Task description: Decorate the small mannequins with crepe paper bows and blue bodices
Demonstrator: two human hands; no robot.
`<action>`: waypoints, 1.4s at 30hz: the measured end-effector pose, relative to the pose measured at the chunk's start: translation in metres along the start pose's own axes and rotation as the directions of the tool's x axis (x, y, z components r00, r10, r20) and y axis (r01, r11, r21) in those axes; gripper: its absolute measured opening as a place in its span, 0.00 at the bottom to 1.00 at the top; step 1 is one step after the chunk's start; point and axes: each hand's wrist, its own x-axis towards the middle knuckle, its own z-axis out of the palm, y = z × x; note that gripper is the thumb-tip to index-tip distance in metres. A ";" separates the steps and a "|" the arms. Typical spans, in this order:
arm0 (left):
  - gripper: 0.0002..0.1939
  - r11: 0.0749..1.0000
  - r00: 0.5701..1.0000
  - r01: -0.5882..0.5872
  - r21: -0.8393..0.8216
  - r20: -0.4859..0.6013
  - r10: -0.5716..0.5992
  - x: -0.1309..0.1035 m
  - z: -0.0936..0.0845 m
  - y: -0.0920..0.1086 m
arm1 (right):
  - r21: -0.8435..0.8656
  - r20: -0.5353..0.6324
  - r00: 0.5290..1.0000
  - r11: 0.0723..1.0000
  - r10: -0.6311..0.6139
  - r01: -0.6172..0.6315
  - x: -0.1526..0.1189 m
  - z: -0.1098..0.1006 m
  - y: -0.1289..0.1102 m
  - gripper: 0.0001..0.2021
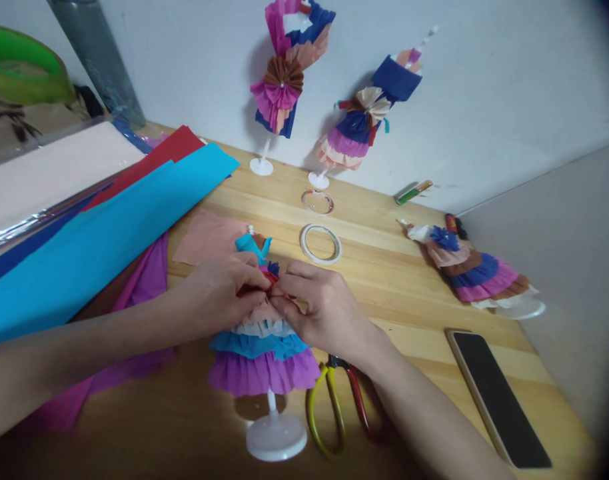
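A small doll-like dress form [264, 360] lies on the table, its white round base [276, 437] toward me. It wears a tiered crepe-paper skirt in purple, blue, white and peach, with a light blue top. At its waist, my left hand [229, 287] pinches a red paper strip [270, 280]. From the other side my right hand [319, 300] closes its thumb and fingers on the same red strip. Fingers hide most of the strip and the waist. Just above them a dark blue paper bit [273, 268] shows.
Crepe-paper sheets [134, 213] are piled at left, beside a peach piece [204, 237]. Two tape rolls [321, 244] [317, 202] lie behind. Scissors [334, 400] rest partly under my right forearm. A phone [499, 400] lies right, near another dressed form [474, 270]. Two more dressed forms [279, 87] [357, 127] lean at the wall.
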 end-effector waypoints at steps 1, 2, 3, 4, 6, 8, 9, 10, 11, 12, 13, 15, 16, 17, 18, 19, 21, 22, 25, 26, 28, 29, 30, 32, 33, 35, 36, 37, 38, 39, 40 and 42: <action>0.11 1.000 1.000 0.003 0.009 -0.002 -0.003 0.000 0.000 0.000 | -0.007 -0.001 1.000 1.000 -0.002 0.002 0.000 0.000 0.000 0.09; 0.10 1.000 1.000 0.003 0.021 -0.007 -0.003 0.000 0.000 0.000 | -0.015 -0.005 1.000 1.000 -0.008 0.008 0.000 -0.001 0.000 0.09; 0.10 0.999 1.000 0.004 0.039 -0.014 -0.003 0.000 0.001 0.001 | -0.024 -0.009 1.000 1.000 -0.016 0.016 0.000 -0.001 -0.001 0.09; 0.10 0.998 1.000 0.003 0.060 -0.019 -0.002 0.000 0.001 0.001 | -0.031 -0.014 1.000 0.999 -0.024 0.023 -0.001 -0.001 -0.001 0.09; 0.10 0.995 1.000 -0.009 0.100 -0.011 0.010 0.001 0.002 0.002 | -0.045 -0.015 0.999 0.998 -0.035 0.034 -0.001 -0.001 0.000 0.09; 0.10 0.992 0.999 -0.032 0.124 0.006 0.031 0.002 0.003 0.002 | -0.057 -0.017 0.999 0.998 -0.035 0.034 -0.002 -0.001 0.000 0.10; 0.10 0.991 0.999 -0.044 0.128 0.005 0.044 0.003 0.004 0.002 | -0.062 -0.017 0.999 0.997 -0.037 0.036 -0.002 -0.001 0.000 0.11; 0.10 0.990 0.998 -0.055 0.130 0.002 0.056 0.004 0.005 0.001 | -0.067 -0.017 0.999 0.997 -0.043 0.041 -0.002 0.000 0.001 0.11; 0.09 0.989 0.998 -0.063 0.133 -0.003 0.064 0.004 0.005 0.001 | -0.071 -0.017 0.999 0.996 -0.049 0.047 -0.002 0.000 0.001 0.12; 0.09 0.988 0.997 -0.069 0.136 -0.007 0.071 0.005 0.005 0.001 | -0.074 -0.019 0.998 0.996 -0.055 0.053 -0.002 0.000 0.001 0.12; 0.10 0.988 0.997 -0.071 0.139 -0.006 0.073 0.006 0.005 0.001 | -0.075 -0.024 0.998 0.996 -0.058 0.056 -0.003 0.000 0.000 0.13; 0.10 0.987 0.997 -0.071 0.144 0.006 0.071 0.008 0.005 0.001 | -0.074 -0.047 0.998 0.996 -0.050 0.046 -0.003 0.002 0.001 0.13; 0.10 0.987 0.998 -0.070 0.145 0.015 0.069 0.009 0.005 0.002 | -0.069 -0.060 0.997 0.997 -0.040 0.036 -0.003 0.002 0.001 0.13; 0.11 0.986 0.997 -0.070 0.149 0.024 0.067 0.011 0.005 0.003 | -0.062 -0.072 0.997 0.998 -0.031 0.027 -0.004 0.003 0.001 0.13; 0.11 0.985 0.997 -0.069 0.157 0.032 0.065 0.012 0.005 0.004 | -0.054 -0.082 0.996 0.998 -0.024 0.020 -0.004 0.004 0.001 0.13; 0.11 0.983 0.997 -0.067 0.169 0.037 0.062 0.013 0.005 0.004 | -0.046 -0.094 0.995 0.999 -0.020 0.016 -0.005 0.005 0.002 0.13; 0.11 0.976 0.998 -0.056 0.208 0.039 0.048 0.015 0.005 0.005 | -0.037 -0.122 0.992 0.999 -0.016 0.012 -0.006 0.007 0.002 0.12; 0.12 0.972 0.999 -0.049 0.230 0.035 0.041 0.016 0.006 0.005 | -0.036 -0.138 0.990 0.999 -0.014 0.009 -0.007 0.008 0.002 0.12; 0.13 0.959 1.000 -0.028 0.284 0.011 0.026 0.016 0.007 0.004 | -0.047 -0.179 0.984 0.999 0.001 -0.009 -0.008 0.011 0.001 0.11; 0.13 0.956 1.000 -0.022 0.292 0.000 0.023 0.015 0.008 0.004 | -0.053 -0.188 0.982 0.999 0.004 -0.014 -0.008 0.012 0.001 0.11; 0.13 0.956 1.000 -0.003 0.292 -0.021 0.009 0.014 0.008 0.004 | -0.062 -0.200 0.980 0.998 0.007 -0.019 -0.009 0.013 0.000 0.11; 0.13 0.959 1.000 0.007 0.282 -0.026 0.001 0.014 0.008 0.004 | -0.062 -0.200 0.980 0.998 0.009 -0.022 -0.009 0.012 0.000 0.11; 0.13 0.962 0.999 0.014 0.273 -0.033 -0.005 0.014 0.008 0.004 | -0.054 -0.190 0.982 0.998 0.013 -0.024 -0.008 0.012 -0.001 0.10; 0.13 0.965 0.998 0.013 0.263 -0.060 0.002 0.013 0.008 0.004 | -0.026 -0.152 0.988 0.999 0.026 -0.030 -0.008 0.009 -0.002 0.10; 0.13 0.965 0.997 0.007 0.262 -0.075 0.013 0.013 0.008 0.004 | -0.012 -0.132 0.991 0.999 0.030 -0.032 -0.007 0.008 -0.003 0.09; 0.14 0.966 0.994 -0.005 0.259 -0.101 0.032 0.013 0.007 0.003 | -0.002 -0.106 0.994 1.000 0.023 -0.024 -0.008 0.006 -0.005 0.08; 0.14 0.967 0.994 -0.009 0.254 -0.107 0.038 0.014 0.006 0.002 | -0.009 -0.101 0.995 1.000 0.016 -0.017 -0.008 0.005 -0.006 0.07; 0.14 0.969 0.993 -0.012 0.246 -0.108 0.039 0.014 0.006 0.002 | -0.023 -0.099 0.995 1.000 0.009 -0.011 -0.008 0.005 -0.007 0.07; 0.14 0.970 0.993 -0.009 0.243 -0.109 0.036 0.014 0.005 0.002 | -0.041 -0.098 0.995 0.999 0.002 -0.006 -0.009 0.005 -0.008 0.08; 0.14 0.970 0.994 -0.009 0.243 -0.106 0.036 0.014 0.004 0.002 | -0.061 -0.098 0.995 0.998 -0.002 -0.004 -0.010 0.006 -0.009 0.09; 0.14 0.969 0.994 -0.010 0.247 -0.103 0.036 0.013 0.004 0.002 | -0.083 -0.102 0.995 0.996 -0.001 -0.007 -0.010 0.006 -0.010 0.11; 0.13 0.966 0.995 -0.005 0.258 -0.099 0.031 0.013 0.002 0.002 | -0.115 -0.117 0.993 0.993 0.007 -0.020 -0.012 0.007 -0.012 0.13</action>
